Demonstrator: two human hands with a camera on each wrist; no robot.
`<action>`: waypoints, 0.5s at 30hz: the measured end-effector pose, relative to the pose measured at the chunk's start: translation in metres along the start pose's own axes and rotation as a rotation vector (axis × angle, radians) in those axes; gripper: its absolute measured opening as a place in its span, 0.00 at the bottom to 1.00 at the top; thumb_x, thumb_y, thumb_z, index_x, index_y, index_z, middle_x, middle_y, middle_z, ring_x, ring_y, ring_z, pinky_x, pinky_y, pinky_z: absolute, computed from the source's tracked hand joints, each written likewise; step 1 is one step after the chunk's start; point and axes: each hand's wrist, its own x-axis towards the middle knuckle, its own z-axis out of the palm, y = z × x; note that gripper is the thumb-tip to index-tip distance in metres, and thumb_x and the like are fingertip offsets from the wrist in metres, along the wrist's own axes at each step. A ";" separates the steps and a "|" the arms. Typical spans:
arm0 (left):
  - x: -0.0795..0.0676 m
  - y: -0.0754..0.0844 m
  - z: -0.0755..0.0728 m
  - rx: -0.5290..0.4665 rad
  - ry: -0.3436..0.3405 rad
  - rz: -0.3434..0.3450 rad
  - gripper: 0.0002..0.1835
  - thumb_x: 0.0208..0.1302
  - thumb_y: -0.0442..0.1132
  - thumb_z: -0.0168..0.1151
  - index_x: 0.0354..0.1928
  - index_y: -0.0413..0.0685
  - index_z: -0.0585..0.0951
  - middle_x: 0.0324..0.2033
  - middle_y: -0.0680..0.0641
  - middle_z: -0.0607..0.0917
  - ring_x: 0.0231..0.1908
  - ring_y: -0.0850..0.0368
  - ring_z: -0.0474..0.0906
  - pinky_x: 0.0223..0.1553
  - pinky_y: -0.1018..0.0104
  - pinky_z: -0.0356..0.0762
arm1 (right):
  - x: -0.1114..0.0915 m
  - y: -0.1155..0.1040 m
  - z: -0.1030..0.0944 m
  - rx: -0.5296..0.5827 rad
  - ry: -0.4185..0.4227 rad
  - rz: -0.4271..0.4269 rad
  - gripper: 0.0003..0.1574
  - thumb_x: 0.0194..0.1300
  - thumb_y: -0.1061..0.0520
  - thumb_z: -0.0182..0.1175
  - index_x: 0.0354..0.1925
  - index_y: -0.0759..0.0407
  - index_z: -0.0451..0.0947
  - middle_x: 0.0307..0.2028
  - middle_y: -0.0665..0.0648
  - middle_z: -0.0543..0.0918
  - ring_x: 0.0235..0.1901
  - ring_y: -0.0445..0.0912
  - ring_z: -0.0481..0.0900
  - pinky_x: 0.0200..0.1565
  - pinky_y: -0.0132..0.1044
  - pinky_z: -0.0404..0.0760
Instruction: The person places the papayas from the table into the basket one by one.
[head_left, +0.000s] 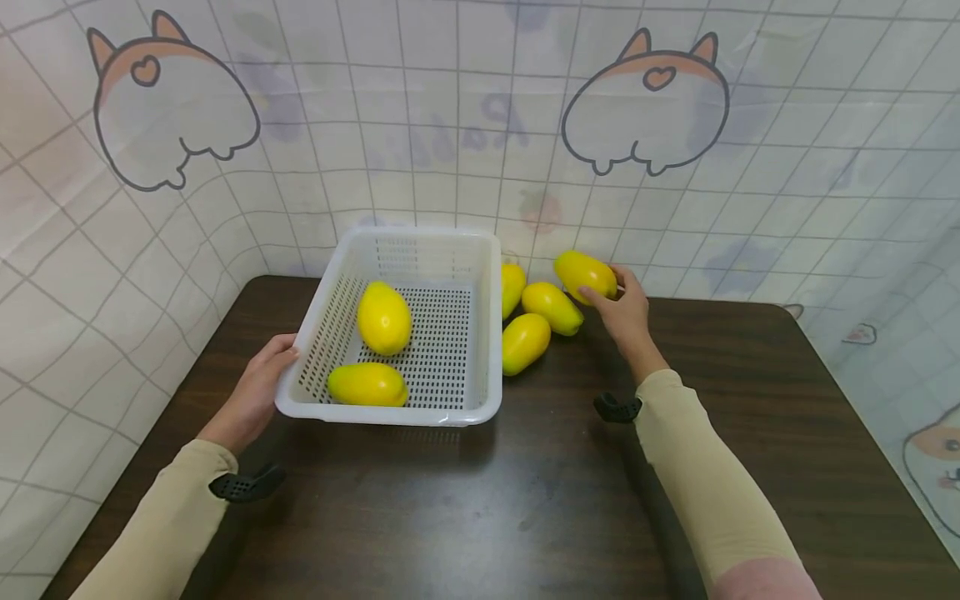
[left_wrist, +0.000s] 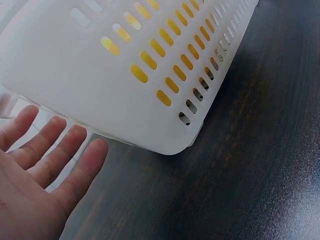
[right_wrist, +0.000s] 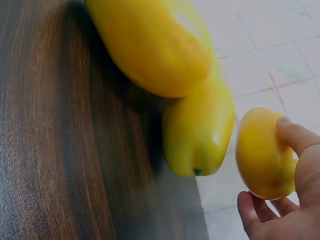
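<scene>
My right hand (head_left: 628,312) holds a yellow mango (head_left: 587,277) between thumb and fingers, behind the other loose fruit. In the right wrist view the same held mango (right_wrist: 265,154) is at the right, apart from a mango with a green stem end (right_wrist: 197,135). My left hand (head_left: 258,387) holds the left rim of a white slotted plastic basket (head_left: 491,333); the left wrist view shows its fingers (left_wrist: 82,167) against the rim's underside, the thumb hidden. Two mangoes, an upper one (head_left: 384,318) and a lower one (head_left: 367,385), lie in the basket.
Three mangoes lie close together right of the basket: a rear one (head_left: 513,287) partly hidden by its wall, a middle one (head_left: 552,308) and a front one (head_left: 526,343). The dark wooden table (head_left: 525,500) meets a patterned white wall covering (head_left: 420,125) behind.
</scene>
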 end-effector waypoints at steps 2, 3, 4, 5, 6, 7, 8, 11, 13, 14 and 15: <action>0.000 0.000 0.000 -0.003 -0.004 0.001 0.26 0.77 0.53 0.31 0.69 0.47 0.56 0.63 0.36 0.65 0.44 0.66 0.75 0.43 0.68 0.77 | 0.000 -0.002 0.001 0.003 -0.004 -0.008 0.45 0.61 0.40 0.64 0.69 0.52 0.60 0.65 0.61 0.67 0.58 0.55 0.69 0.58 0.50 0.71; 0.000 0.000 0.000 -0.005 -0.003 0.000 0.26 0.77 0.53 0.31 0.69 0.47 0.56 0.63 0.36 0.65 0.44 0.66 0.75 0.43 0.68 0.77 | 0.000 -0.003 0.001 0.003 -0.006 -0.014 0.45 0.61 0.40 0.64 0.70 0.52 0.60 0.65 0.61 0.66 0.58 0.56 0.69 0.58 0.50 0.71; 0.000 0.000 0.000 -0.005 -0.004 -0.001 0.26 0.77 0.53 0.31 0.69 0.47 0.56 0.63 0.36 0.65 0.44 0.66 0.76 0.43 0.69 0.78 | 0.000 -0.004 0.002 0.005 -0.007 -0.018 0.45 0.60 0.40 0.65 0.69 0.52 0.60 0.65 0.61 0.66 0.58 0.56 0.69 0.58 0.50 0.71; 0.000 0.000 -0.001 -0.005 -0.002 -0.002 0.26 0.77 0.53 0.31 0.69 0.47 0.56 0.63 0.36 0.65 0.44 0.66 0.76 0.43 0.69 0.78 | -0.001 -0.005 0.002 0.004 -0.009 -0.021 0.46 0.60 0.40 0.65 0.70 0.53 0.60 0.65 0.61 0.66 0.58 0.56 0.69 0.58 0.50 0.71; 0.000 -0.001 -0.001 -0.007 -0.003 0.000 0.26 0.77 0.53 0.31 0.69 0.47 0.56 0.63 0.36 0.65 0.44 0.66 0.76 0.43 0.69 0.78 | -0.001 -0.006 0.002 0.006 -0.010 -0.024 0.46 0.60 0.40 0.65 0.70 0.53 0.60 0.65 0.62 0.66 0.58 0.56 0.69 0.58 0.50 0.71; 0.000 -0.001 -0.001 -0.008 -0.003 0.001 0.26 0.77 0.53 0.31 0.69 0.47 0.57 0.62 0.36 0.65 0.44 0.66 0.76 0.43 0.69 0.78 | -0.001 -0.007 0.002 0.009 -0.011 -0.029 0.46 0.60 0.40 0.65 0.70 0.53 0.59 0.65 0.62 0.66 0.58 0.56 0.69 0.58 0.50 0.71; 0.000 -0.001 -0.001 -0.009 -0.002 0.003 0.26 0.77 0.53 0.31 0.69 0.47 0.57 0.62 0.36 0.65 0.44 0.66 0.76 0.43 0.69 0.78 | -0.001 -0.008 0.003 0.010 -0.012 -0.033 0.46 0.60 0.40 0.65 0.70 0.53 0.60 0.65 0.62 0.67 0.58 0.57 0.69 0.58 0.50 0.71; 0.000 -0.002 -0.001 -0.009 -0.001 0.007 0.26 0.77 0.53 0.31 0.68 0.47 0.57 0.62 0.37 0.65 0.44 0.67 0.76 0.43 0.69 0.78 | -0.002 -0.011 0.003 0.020 -0.018 -0.037 0.47 0.60 0.40 0.65 0.70 0.53 0.59 0.65 0.62 0.67 0.58 0.56 0.69 0.57 0.50 0.72; 0.001 -0.002 -0.001 -0.008 -0.002 0.010 0.26 0.77 0.53 0.31 0.68 0.46 0.57 0.62 0.37 0.66 0.44 0.67 0.76 0.43 0.69 0.78 | -0.003 -0.014 0.003 0.028 -0.024 -0.034 0.46 0.60 0.41 0.65 0.70 0.53 0.59 0.65 0.62 0.66 0.58 0.56 0.69 0.57 0.49 0.72; 0.001 -0.002 -0.001 -0.008 -0.003 0.010 0.26 0.77 0.53 0.31 0.68 0.47 0.57 0.62 0.37 0.66 0.44 0.67 0.76 0.43 0.68 0.78 | -0.003 -0.015 0.003 0.031 -0.027 -0.031 0.46 0.60 0.41 0.65 0.70 0.53 0.59 0.66 0.61 0.66 0.59 0.56 0.69 0.56 0.49 0.72; 0.001 -0.001 -0.001 -0.008 -0.005 0.012 0.26 0.78 0.53 0.31 0.68 0.46 0.57 0.62 0.37 0.66 0.44 0.67 0.76 0.43 0.68 0.78 | -0.003 -0.016 0.003 0.033 -0.029 -0.027 0.46 0.60 0.41 0.65 0.70 0.53 0.59 0.66 0.61 0.66 0.59 0.56 0.69 0.56 0.49 0.72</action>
